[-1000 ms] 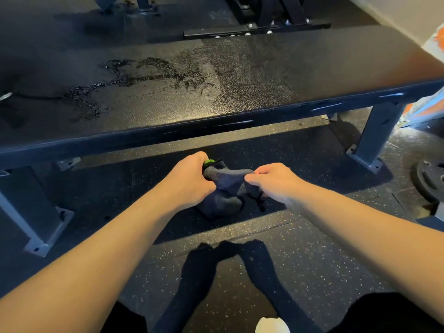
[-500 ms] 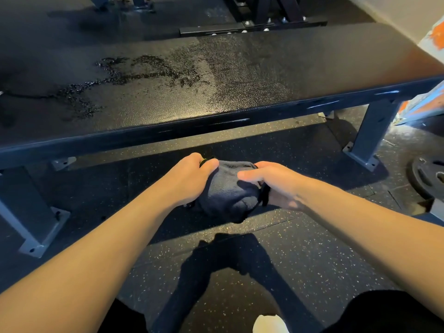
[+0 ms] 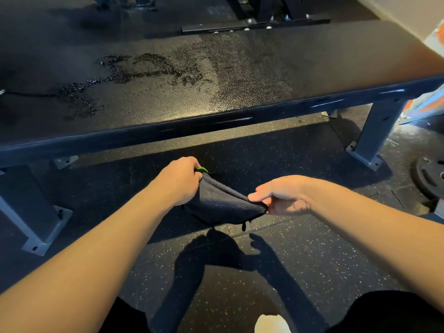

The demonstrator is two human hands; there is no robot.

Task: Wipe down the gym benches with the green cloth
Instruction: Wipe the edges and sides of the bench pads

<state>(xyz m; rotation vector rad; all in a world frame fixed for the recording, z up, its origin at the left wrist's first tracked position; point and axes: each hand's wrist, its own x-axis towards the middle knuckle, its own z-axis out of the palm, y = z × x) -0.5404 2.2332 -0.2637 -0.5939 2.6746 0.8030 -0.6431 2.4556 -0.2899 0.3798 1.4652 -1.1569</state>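
Bench [image 3: 264,75] wet | cloth [image 3: 223,200] now stretched — was bunched | left hand [image 3: 179,181] and right hand [image 3: 286,198] pinch corners

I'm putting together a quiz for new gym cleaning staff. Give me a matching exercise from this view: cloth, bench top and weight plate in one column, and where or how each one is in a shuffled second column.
Column 1
1. cloth
2. bench top
3. weight plate

Column 2
A. on the floor at the far right
B. wet with streaks and droplets
C. stretched between the left hand and the right hand

Pairs: 1-C, 2-B, 3-A
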